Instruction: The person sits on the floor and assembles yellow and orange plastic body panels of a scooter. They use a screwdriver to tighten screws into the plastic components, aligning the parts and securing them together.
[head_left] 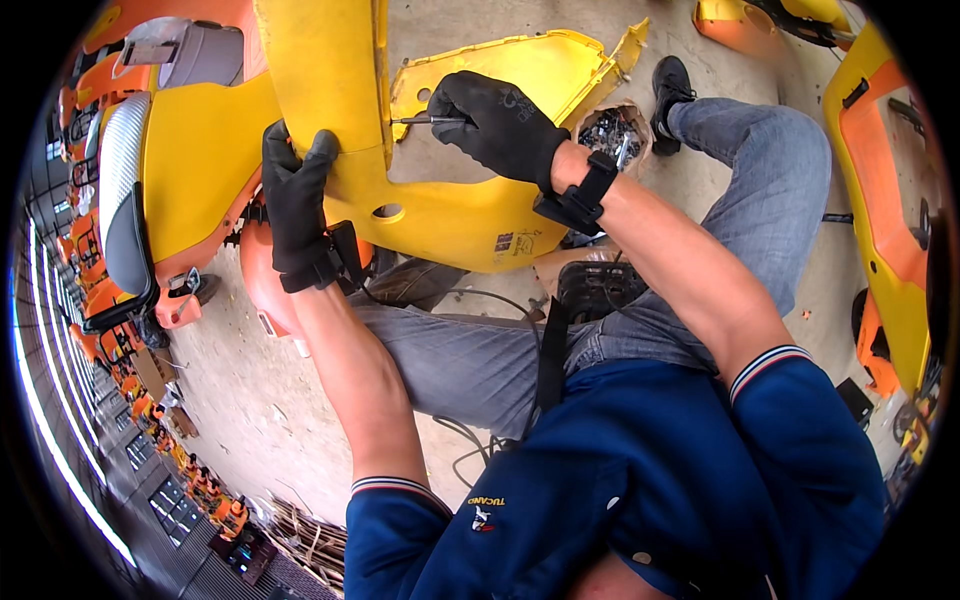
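Note:
A yellow scooter-like body panel [440,215] with an oval hole stands in front of me. My left hand [298,195], in a black glove, grips its left side, the thumb lying on the yellow face. My right hand [495,125], also gloved, is closed around a screwdriver [425,120] held level. Its handle is mostly hidden in the fist; the thin metal shaft points left, with the tip at the panel's inner edge. Whether the tip sits in a screw is too small to tell.
Another yellow panel [510,70] lies on the floor beyond. Near my foot is an open bag of small dark hardware [612,140]. A yellow-orange vehicle body [885,220] stands at right, a black-and-silver seat [123,215] at left. A black crate [600,288] sits between my legs, beside cables.

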